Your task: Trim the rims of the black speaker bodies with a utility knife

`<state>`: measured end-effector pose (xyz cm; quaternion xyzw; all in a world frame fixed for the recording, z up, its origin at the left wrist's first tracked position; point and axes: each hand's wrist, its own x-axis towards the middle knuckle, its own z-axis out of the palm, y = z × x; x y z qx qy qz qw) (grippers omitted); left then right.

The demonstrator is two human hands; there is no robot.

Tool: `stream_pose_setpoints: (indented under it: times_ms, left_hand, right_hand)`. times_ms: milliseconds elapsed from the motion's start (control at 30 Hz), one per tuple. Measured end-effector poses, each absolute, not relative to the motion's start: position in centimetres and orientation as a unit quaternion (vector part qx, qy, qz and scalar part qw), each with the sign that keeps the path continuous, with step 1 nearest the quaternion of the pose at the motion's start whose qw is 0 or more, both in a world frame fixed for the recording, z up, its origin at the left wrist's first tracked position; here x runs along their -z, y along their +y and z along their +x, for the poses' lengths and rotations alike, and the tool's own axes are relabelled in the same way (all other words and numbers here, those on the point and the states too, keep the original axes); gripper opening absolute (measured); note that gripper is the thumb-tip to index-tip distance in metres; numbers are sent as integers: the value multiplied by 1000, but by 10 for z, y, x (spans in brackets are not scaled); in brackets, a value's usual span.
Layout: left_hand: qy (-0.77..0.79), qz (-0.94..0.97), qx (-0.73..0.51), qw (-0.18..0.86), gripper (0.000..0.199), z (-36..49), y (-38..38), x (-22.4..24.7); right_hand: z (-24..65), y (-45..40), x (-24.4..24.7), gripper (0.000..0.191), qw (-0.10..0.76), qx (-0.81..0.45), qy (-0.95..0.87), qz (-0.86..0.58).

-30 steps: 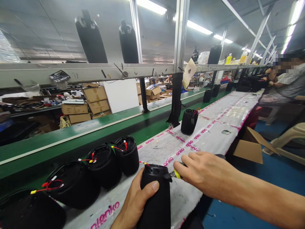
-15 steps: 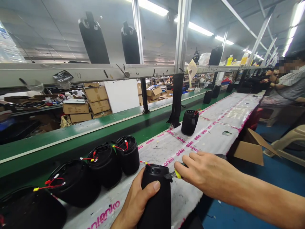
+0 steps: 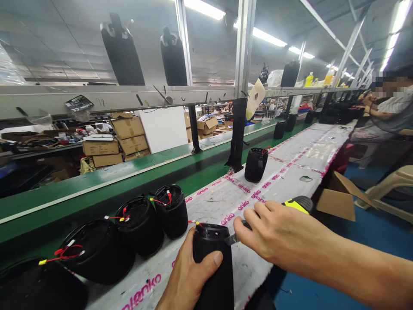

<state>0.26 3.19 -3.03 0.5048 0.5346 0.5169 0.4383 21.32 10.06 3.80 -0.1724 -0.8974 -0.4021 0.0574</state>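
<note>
My left hand (image 3: 196, 273) is wrapped around a black cylindrical speaker body (image 3: 214, 275), thumb across its near side. Its open top rim faces up, and short wires with a yellow connector stick out at the rim's left. In my right hand (image 3: 271, 230) is a yellow and black utility knife (image 3: 298, 204), gripped in a closed fist. The blade (image 3: 232, 239) reaches left to the rim's right edge and appears to touch it. My fingers hide the middle of the knife.
Several similar black bodies with red wires, such as this one (image 3: 171, 211), line the left; another (image 3: 256, 165) stands farther ahead. A green conveyor (image 3: 129, 172) runs behind the wrapped bench (image 3: 209, 202). An open carton (image 3: 335, 202) sits at right. A person (image 3: 383, 105) works far right.
The knife has turned in my right hand, so its yellow and black handle end now shows above the wrist. The blade stays at the rim's right edge. My left hand keeps its hold.
</note>
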Motion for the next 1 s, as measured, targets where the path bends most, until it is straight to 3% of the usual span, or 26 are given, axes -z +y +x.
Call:
stream_pose_setpoints:
  times_ms: [167, 333, 467, 567, 667, 800, 1000]
  left_hand:
    - [570, 494, -514, 408, 69, 6, 30, 27]
    - [550, 481, -541, 416, 77, 4, 29, 29]
    - [554, 479, -560, 387, 80, 2, 31, 36]
    - [592, 458, -591, 299, 86, 5, 33, 42]
    - [613, 466, -581, 263, 92, 7, 33, 45]
    - [572, 495, -562, 335, 97, -4, 28, 42]
    - [449, 497, -550, 499, 70, -22, 31, 33]
  right_hand:
    - [216, 106, -39, 14, 57, 357, -916, -172]
    - [228, 109, -22, 6, 141, 88, -959, -231]
    - [226, 95, -6, 26, 279, -100, -894, -336]
    - [213, 86, 2, 45, 273, -184, -864, -381]
    - [196, 84, 5, 52, 257, -259, -851, -378]
    - [181, 90, 0, 47, 294, -326, -821, -366]
    - [176, 106, 3, 45, 278, -482, -755, -345]
